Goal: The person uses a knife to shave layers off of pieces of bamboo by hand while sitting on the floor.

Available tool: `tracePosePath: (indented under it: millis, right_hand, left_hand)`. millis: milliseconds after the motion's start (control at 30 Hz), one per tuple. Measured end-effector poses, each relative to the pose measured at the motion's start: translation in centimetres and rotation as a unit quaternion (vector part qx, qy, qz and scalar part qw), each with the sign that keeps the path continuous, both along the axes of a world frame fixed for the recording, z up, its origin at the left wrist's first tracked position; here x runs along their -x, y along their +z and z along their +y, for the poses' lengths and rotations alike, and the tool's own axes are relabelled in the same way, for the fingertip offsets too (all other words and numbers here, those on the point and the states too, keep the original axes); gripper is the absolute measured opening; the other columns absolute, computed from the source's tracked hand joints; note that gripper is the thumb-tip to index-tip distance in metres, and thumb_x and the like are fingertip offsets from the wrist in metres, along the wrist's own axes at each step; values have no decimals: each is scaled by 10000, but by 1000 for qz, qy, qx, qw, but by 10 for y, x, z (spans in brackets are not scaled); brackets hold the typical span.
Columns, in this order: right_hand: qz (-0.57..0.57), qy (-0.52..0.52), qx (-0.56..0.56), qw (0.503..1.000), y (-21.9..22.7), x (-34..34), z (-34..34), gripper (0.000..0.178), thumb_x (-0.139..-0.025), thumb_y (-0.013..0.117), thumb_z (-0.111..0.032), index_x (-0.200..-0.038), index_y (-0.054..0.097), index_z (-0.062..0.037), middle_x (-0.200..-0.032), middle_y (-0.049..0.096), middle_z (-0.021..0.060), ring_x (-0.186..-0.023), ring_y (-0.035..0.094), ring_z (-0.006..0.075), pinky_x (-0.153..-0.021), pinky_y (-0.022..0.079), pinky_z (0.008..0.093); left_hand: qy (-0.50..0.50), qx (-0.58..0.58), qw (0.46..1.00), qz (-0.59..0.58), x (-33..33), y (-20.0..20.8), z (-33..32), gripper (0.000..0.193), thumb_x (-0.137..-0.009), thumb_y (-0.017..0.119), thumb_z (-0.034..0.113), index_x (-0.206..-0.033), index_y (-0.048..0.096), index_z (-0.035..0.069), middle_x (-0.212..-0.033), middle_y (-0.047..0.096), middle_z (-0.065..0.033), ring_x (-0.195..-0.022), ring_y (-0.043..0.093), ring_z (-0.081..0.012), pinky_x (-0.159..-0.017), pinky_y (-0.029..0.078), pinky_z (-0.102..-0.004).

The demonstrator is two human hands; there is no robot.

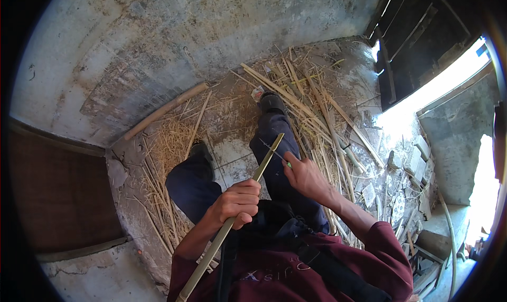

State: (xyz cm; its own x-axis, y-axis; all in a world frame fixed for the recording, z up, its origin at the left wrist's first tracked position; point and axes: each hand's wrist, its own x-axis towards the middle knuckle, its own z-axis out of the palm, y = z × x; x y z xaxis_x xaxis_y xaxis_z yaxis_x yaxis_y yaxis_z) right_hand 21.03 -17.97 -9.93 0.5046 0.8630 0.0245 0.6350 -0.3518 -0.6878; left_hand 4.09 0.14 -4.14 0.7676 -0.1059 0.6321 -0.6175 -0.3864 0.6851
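A person in a maroon shirt (338, 265) and dark blue trousers (193, 188) works on a long, narrow strip of split bamboo (263, 167) in a room with stained, weathered walls (185, 32), seen from above. The left hand (238, 202) is clenched around the strip, which slants in front of the body from the lower edge of the view, past the shirt, to a free end over the leg on the right. The right hand (306, 178), fingers curled, grips a slim knife (280, 156) with a bit of bright green showing at its handle; the thin blade crosses the bamboo near that far end, though whether it is cutting into the surface cannot be made out. Black straps (330, 270) hang across the shirt. Around the dark shoes (272, 102), the dirty tiled floor (231, 170) is littered with straw-coloured shavings (177, 141) on the left and a loose heap of bamboo strips (311, 109) on the right. A bamboo pole (166, 112) lies along the foot of the wall. At right, masonry blocks (416, 164) and broken tile pieces (397, 207) are piled near a sunlit opening (435, 88).
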Motion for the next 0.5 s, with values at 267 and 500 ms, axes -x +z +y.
tracePosePath:
  millis: [267, 500]
  right_hand:
    - [-103, -7, 47, 994, -5, 3, -7, 223, -1032, 636, -179, -1197, 521, -84, -762, 713, 212, -713, 720, 458, -598, 530, 579]
    - [-128, 63, 34, 989, 14, -27, -13, 211, -1042, 633, -186, -1196, 532, -83, -746, 702, 209, -689, 707, 462, -588, 523, 568]
  left_hand:
    - [-20, 0, 1000, -13, -1, -7, 1, 699, -1170, 399, 430, -587, 419, 47, -603, 380, -54, -554, 471, -255, -708, 515, -430]
    - [-27, -19, 999, 6, 1, 6, 1, 711, -1181, 388, 447, -592, 422, 51, -611, 388, -54, -555, 474, -254, -702, 512, -432]
